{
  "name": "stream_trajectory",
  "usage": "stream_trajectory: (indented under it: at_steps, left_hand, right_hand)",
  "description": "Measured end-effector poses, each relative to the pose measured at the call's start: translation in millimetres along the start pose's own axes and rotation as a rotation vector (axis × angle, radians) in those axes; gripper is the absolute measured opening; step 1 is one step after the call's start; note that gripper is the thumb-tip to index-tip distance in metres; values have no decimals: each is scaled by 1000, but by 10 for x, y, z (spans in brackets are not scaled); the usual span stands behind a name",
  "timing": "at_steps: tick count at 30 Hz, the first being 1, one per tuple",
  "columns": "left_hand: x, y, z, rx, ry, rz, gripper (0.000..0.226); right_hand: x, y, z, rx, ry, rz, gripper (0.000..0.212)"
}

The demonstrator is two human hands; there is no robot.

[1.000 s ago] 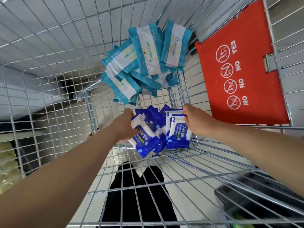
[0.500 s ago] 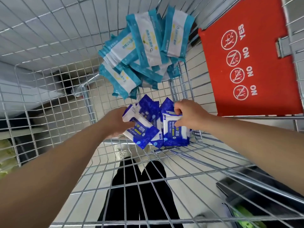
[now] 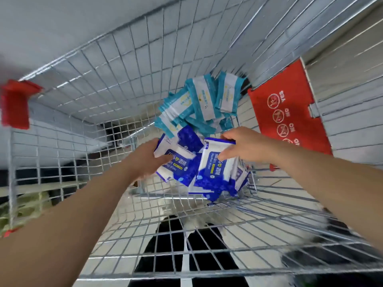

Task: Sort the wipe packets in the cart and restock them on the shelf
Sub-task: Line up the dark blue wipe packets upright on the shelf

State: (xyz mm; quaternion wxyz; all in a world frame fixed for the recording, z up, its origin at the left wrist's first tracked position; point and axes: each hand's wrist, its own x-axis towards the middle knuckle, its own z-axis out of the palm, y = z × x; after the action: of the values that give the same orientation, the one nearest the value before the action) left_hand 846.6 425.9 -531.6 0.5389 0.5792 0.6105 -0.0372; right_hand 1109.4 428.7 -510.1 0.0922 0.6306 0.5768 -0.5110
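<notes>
Inside the wire cart (image 3: 87, 96) lie two heaps of wipe packets. Several dark blue alcohol wipe packets (image 3: 186, 172) are bunched near me. My left hand (image 3: 145, 160) grips one of them from the left, thumb on its white label. My right hand (image 3: 240, 146) pinches the top edge of another dark blue packet (image 3: 213, 162), held upright over the heap. Behind them, several teal-and-white wipe packets (image 3: 199, 102) lean against the far right corner of the cart.
A red child-seat flap (image 3: 288, 112) with warning icons hangs on the cart's right wall. A red plastic corner cap (image 3: 14, 104) sits at the left rim. Through the mesh floor, dark trouser legs (image 3: 186, 255) and pale tiles show below.
Both hands have lifted the dark blue packets up from the cart floor. The view has pulled back and tilted up, showing more of the cart's far wall.
</notes>
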Motion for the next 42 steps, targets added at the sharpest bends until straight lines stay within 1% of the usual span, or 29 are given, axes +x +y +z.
stream_trajectory:
  at_steps: [1,2,5,6,8,11,13,15,17,19,22,25,28,33,35,38,40,42]
  left_hand:
    - [-119,64,-113,-7,39,6,44]
    - [-248,133,-224,-23,82,16,44]
    - [-712,344,-537,-97,216,47,39]
    - [-890,404,-625,-122,267,53,35]
    - [-1268,508,-782,-205,370,65,31]
    - [-1933,669,-963,-346,508,103,22]
    - [-2431,775,-1062,-401,618,139,9]
    - [-2984,857,-1158,-414,741,158,11]
    - [-3537,873,-1266,-401,859,155,8]
    - [-4074,861,-1367,-394,979,163,10]
    - [-4857,796,-1507,-389,1164,169,4]
    - [-5558,634,-1628,-387,1328,164,4]
    - [-6197,357,-1714,-386,1472,154,12]
    - [-7213,-351,-1854,-388,1673,88,18]
    - [-7597,-721,-1920,-404,1707,73,20]
    - [-8147,-1336,-2023,-424,1713,47,20]
    - [-8466,-1732,-2116,-442,1728,29,19]
    - [-8749,-2091,-2222,-469,1740,-1,14]
  right_hand:
    - [-98,-130,-86,14,15,-20,44]
    - [-206,-270,-171,33,32,-48,45]
    - [-578,-702,-390,107,86,-156,22]
    - [-707,-842,-451,133,110,-189,18]
    - [-960,-1132,-556,164,139,-260,19]
    - [-1399,-1600,-693,177,163,-401,10]
    - [-1741,-1967,-765,144,194,-514,20]
    - [-2110,-2358,-795,116,196,-646,32]
    - [-2473,-2761,-801,133,195,-767,40]
    - [-2833,-3176,-754,179,186,-876,43]
    - [-3345,-3813,-594,211,142,-1028,44]
    - [-3778,-4449,-318,200,108,-1148,47]
    - [-4158,-5056,85,167,93,-1258,50]
    - [-4721,-5942,979,49,31,-1406,39]
    - [-4885,-6279,1390,24,21,-1440,37]
    - [-5070,-6783,2043,24,27,-1465,36]
    - [-5176,-7090,2460,14,29,-1453,40]
    - [-5269,-7374,2848,-13,31,-1427,43]
